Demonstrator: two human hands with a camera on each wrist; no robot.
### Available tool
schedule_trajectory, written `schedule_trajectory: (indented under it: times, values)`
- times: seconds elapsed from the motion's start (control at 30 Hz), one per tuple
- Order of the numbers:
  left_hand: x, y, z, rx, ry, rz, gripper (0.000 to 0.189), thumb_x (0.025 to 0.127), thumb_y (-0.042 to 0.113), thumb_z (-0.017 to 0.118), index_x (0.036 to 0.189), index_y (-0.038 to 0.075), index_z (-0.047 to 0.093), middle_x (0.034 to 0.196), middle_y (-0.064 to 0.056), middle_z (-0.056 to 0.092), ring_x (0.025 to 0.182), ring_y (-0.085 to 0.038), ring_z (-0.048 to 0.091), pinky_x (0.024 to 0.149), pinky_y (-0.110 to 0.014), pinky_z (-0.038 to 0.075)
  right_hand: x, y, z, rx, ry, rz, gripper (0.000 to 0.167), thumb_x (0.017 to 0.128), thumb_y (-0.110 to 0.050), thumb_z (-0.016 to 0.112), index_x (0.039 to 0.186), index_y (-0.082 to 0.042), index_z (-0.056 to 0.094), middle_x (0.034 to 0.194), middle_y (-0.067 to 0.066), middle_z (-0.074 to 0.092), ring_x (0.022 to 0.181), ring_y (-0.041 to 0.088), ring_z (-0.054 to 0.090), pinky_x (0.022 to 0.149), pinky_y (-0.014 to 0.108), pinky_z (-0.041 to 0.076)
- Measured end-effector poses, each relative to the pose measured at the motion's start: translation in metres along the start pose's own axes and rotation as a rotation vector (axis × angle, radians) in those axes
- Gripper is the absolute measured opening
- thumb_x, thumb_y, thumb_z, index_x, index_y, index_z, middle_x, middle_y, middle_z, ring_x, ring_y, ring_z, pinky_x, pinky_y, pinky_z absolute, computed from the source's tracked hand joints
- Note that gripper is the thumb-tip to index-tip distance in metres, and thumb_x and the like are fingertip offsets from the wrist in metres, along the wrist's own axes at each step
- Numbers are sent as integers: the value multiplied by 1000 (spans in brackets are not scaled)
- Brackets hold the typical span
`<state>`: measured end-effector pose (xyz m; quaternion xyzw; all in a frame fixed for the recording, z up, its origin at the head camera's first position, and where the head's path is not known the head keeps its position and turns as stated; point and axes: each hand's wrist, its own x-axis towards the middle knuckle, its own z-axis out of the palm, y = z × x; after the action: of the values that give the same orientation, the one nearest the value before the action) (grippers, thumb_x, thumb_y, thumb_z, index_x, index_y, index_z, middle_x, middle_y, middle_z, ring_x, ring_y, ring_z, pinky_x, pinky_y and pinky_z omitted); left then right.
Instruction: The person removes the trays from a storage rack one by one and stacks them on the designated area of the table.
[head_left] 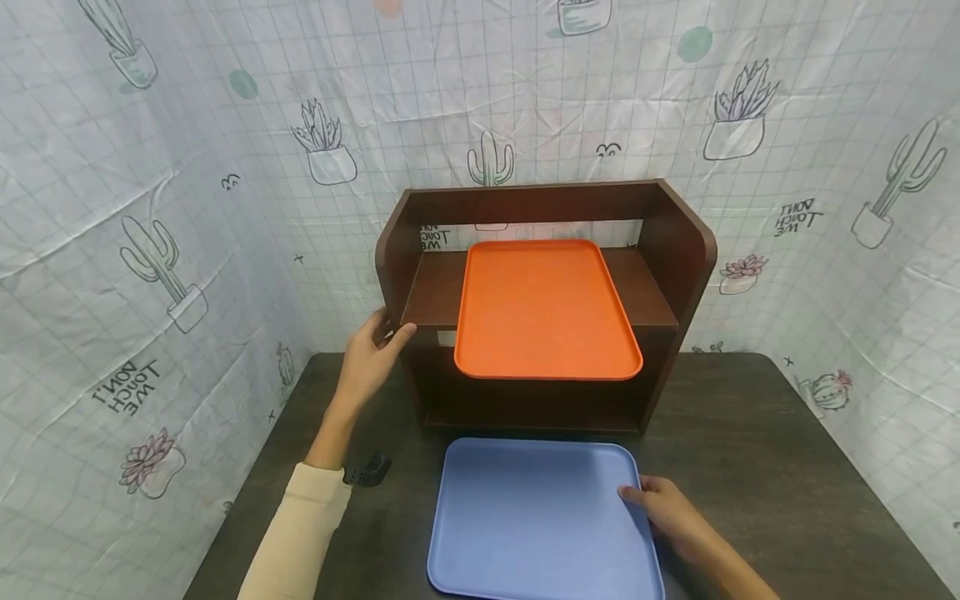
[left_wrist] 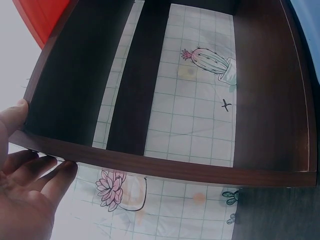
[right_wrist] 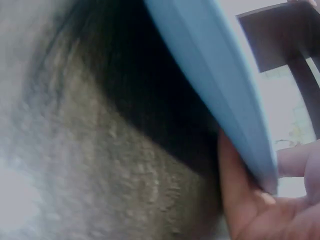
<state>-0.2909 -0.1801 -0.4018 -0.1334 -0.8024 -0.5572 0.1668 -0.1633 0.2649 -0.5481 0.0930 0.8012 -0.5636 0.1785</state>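
Observation:
A brown wooden shelf (head_left: 540, 417) stands on the table, with an orange tray (head_left: 547, 308) on its upper board, the tray's near end sticking out past the front. My left hand (head_left: 371, 354) grips the shelf's left side panel. In the left wrist view, the thumb of the left hand (left_wrist: 30, 195) is on one face of the panel edge and the fingers on the other. In front of the shelf is a blue tray (head_left: 543, 517). My right hand (head_left: 671, 512) pinches its right rim, thumb on top and fingers beneath, as the right wrist view shows.
The dark table (head_left: 757, 450) carries the shelf. Beside my left forearm is a black wrist device (head_left: 369, 472). Cloth printed with cacti (head_left: 225, 167) hangs behind and on both sides. Under the shelf's upper board is a lower compartment (head_left: 525, 403).

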Motion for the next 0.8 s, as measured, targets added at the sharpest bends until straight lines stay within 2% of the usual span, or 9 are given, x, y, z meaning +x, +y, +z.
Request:
schedule_trajectory:
  times: [0.03, 0.2, 0.3, 0.4, 0.5, 0.8]
  values:
    - [1, -5, 0, 0, 2, 9, 63, 103, 35, 74, 155, 6, 54, 156, -18, 58, 144, -36, 58, 116, -49, 53, 0, -2, 1, -66, 50, -7, 51, 107, -18, 61, 138, 22, 52, 106, 16, 74, 92, 24, 72, 76, 44, 66]
    - [1, -6, 1, 0, 7, 5, 62, 102, 35, 75, 154, 7, 54, 156, -17, 58, 144, -35, 58, 116, -49, 53, -2, -6, 2, -395, 255, -137, 36, 98, -18, 72, 118, 12, 68, 93, 13, 73, 70, 18, 66, 56, 36, 61]
    - [0, -6, 0, 0, 8, 6, 62, 102, 36, 74, 154, 7, 55, 156, -18, 58, 144, -35, 58, 115, -50, 53, -3, -7, 2, -520, 308, -206, 27, 94, -14, 74, 109, 8, 71, 87, 9, 72, 62, 15, 64, 52, 33, 56]
    - [-1, -5, 1, 2, 8, 10, 62, 102, 36, 74, 154, 7, 55, 155, -18, 58, 144, -36, 58, 115, -49, 54, -4, -7, 1, -543, 304, -210, 19, 94, -11, 74, 104, 5, 71, 82, 6, 69, 57, 14, 65, 50, 31, 57]
    - [-1, -5, 1, 5, 9, 13, 62, 102, 36, 74, 153, 7, 55, 155, -18, 59, 143, -36, 59, 114, -49, 54, -5, -6, 1, -484, 273, -172, 16, 95, -8, 73, 103, 5, 68, 79, 7, 68, 50, 16, 67, 45, 32, 59]
    - [0, -5, 1, 1, 10, 10, 61, 103, 36, 74, 154, 7, 55, 155, -18, 59, 144, -35, 59, 115, -49, 54, -5, -9, -1, -459, 250, -155, 13, 95, -6, 72, 101, 4, 66, 77, 6, 68, 49, 17, 68, 47, 33, 59]
